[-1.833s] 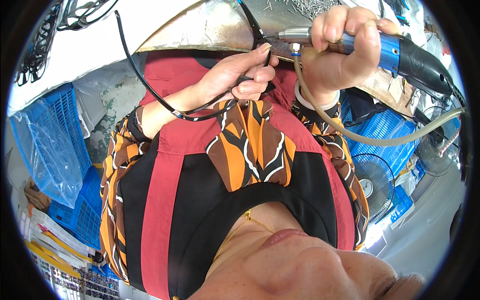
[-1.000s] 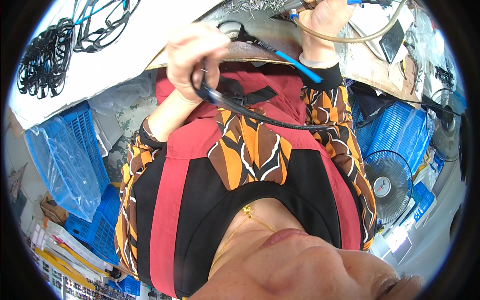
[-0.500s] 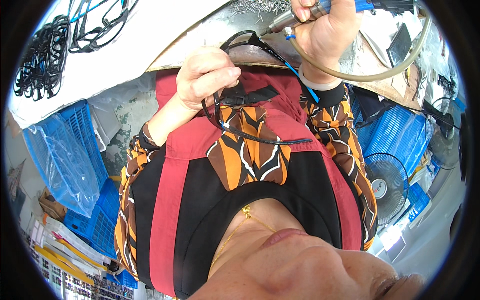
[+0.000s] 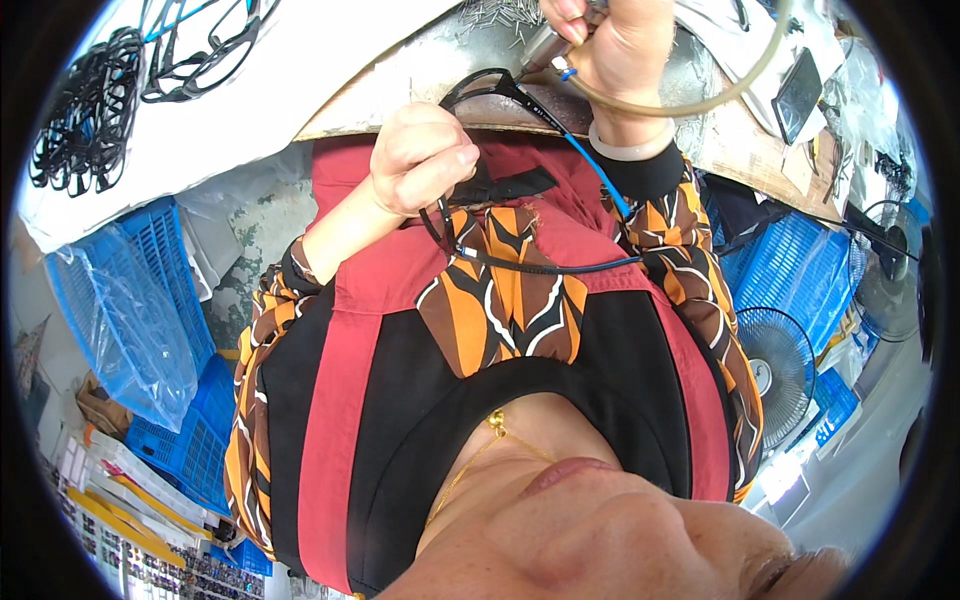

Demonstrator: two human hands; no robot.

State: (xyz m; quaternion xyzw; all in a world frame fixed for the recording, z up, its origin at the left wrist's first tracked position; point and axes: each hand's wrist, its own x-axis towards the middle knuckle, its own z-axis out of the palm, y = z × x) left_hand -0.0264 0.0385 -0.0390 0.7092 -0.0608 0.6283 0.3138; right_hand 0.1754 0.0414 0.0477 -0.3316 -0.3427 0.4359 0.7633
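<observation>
My left hand [image 4: 424, 160] is closed around the front of a pair of black eyeglass frames [image 4: 545, 110], between me and the bench edge. One temple, with a blue inner side, slants down to the right. The other crosses in front of my chest. My right hand [image 4: 625, 60] grips a power screwdriver [image 4: 545, 48] with a metal nose. Its tip meets the frames at or very near the upper hinge; a screw there is too small to make out. The tool's rear is beyond the upper edge. A tan air hose [image 4: 700, 108] curves away from beside the hand.
Small metal screws or pins [image 4: 500, 14] lie loose at the top of the bench. Several black frames [image 4: 92, 110] rest on the white sheet [image 4: 250, 120] at left. A dark flat object [image 4: 798, 95] lies on the right. Blue crates [image 4: 170, 290] and a fan [image 4: 775, 375] stand below.
My right hand has moved left and the screwdriver has swung steeper, its blue body leaving view. The hose shifted with it. The frames have tipped slightly in my left hand.
</observation>
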